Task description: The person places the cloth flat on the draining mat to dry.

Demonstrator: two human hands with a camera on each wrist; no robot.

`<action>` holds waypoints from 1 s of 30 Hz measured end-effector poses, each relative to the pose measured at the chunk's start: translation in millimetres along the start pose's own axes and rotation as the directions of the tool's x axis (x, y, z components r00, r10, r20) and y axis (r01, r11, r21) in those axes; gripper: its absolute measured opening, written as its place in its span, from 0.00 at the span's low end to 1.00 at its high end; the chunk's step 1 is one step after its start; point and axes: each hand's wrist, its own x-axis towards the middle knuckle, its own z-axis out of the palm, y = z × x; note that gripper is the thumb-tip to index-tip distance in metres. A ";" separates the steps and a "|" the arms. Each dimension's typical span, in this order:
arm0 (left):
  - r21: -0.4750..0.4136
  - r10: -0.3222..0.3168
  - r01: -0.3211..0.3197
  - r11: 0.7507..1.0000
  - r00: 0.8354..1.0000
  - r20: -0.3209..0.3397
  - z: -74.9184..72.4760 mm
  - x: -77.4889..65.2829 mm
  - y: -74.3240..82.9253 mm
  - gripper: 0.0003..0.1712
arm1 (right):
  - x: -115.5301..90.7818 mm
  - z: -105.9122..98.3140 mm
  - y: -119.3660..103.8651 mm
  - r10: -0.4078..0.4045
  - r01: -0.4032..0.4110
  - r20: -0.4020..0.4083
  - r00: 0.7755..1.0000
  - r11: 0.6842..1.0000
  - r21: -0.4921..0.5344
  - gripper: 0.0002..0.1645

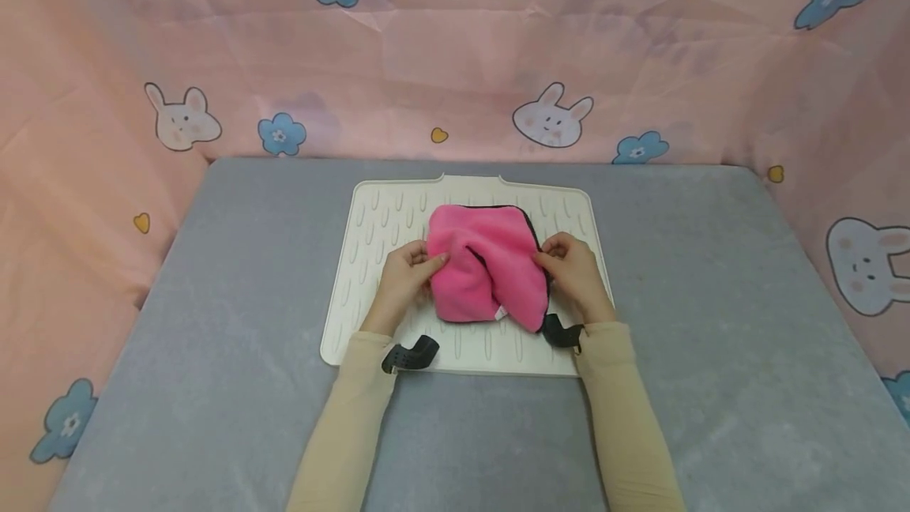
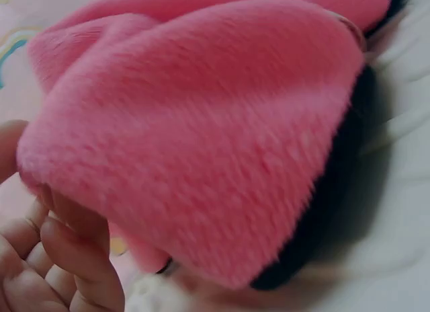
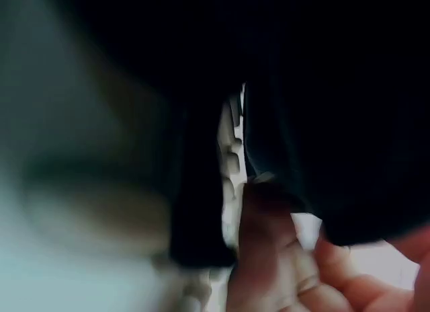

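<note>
A pink plush cloth (image 1: pixel 465 291) with a black underside is held creased over the white ribbed mat (image 1: pixel 362 259). My left hand (image 1: pixel 405 279) pinches its left edge between thumb and fingers. At the opposite edge, my right hand (image 1: pixel 577 275) pinches the cloth the same way. Up close in the left wrist view, the pink pile of the cloth (image 2: pixel 195 124) droops from the fingers, its dark side showing along the right. The right wrist view is mostly filled by the cloth's black side (image 3: pixel 336 110), with fingertips below. A small white tag (image 1: pixel 501 312) shows at the lower edge.
Under the mat lies a grey table (image 1: pixel 235 322). A pink curtain (image 1: pixel 426 54) printed with rabbits and flowers hangs behind and beside it. Black wrist camera mounts (image 1: pixel 411 355) sit on both sleeves.
</note>
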 end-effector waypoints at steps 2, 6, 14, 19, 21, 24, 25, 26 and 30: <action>0.006 0.013 -0.013 1.000 1.000 -0.022 -7.5 0.3 2.7 0.08 | -0.4 -4.0 -0.3 0.010 -0.005 -0.036 0.999 0.991 0.134 0.08; 0.024 0.031 -0.030 0.999 0.999 -0.021 -19.6 1.0 5.0 0.08 | -1.5 -10.9 -1.7 0.031 0.005 -0.096 0.995 0.935 0.355 0.08; 0.209 0.011 -0.056 0.976 0.977 0.211 -9.8 -0.4 -2.3 0.10 | -1.6 -22.9 2.8 0.131 -0.009 -0.210 0.969 0.867 0.498 0.08; 0.222 0.043 -0.118 0.968 0.948 0.315 2.2 -3.0 -6.7 0.15 | -2.2 -30.9 10.0 0.176 -0.055 -0.198 0.964 0.864 0.500 0.08; 0.213 0.042 -0.119 0.970 0.941 0.334 4.4 -3.9 -7.8 0.18 | -2.8 -33.0 11.6 0.178 -0.062 -0.184 0.967 0.860 0.506 0.07; 0.222 0.020 -0.088 0.971 0.956 0.293 5.7 -3.9 -9.5 0.15 | -3.4 -34.2 13.0 0.175 -0.067 -0.177 0.969 0.867 0.493 0.07; 0.239 0.013 -0.078 0.968 0.965 0.262 5.8 -3.9 -9.6 0.13 | -3.5 -34.4 13.2 0.175 -0.069 -0.172 0.969 0.868 0.491 0.07; 0.252 0.007 -0.065 0.966 0.975 0.224 5.9 -3.7 -9.8 0.11 | -3.6 -34.4 13.3 0.174 -0.073 -0.167 0.970 0.872 0.484 0.07; 0.259 -0.014 -0.012 0.966 0.995 0.100 6.4 -1.0 -11.4 0.11 | -4.3 -34.5 12.8 0.160 -0.094 -0.126 0.979 0.903 0.418 0.08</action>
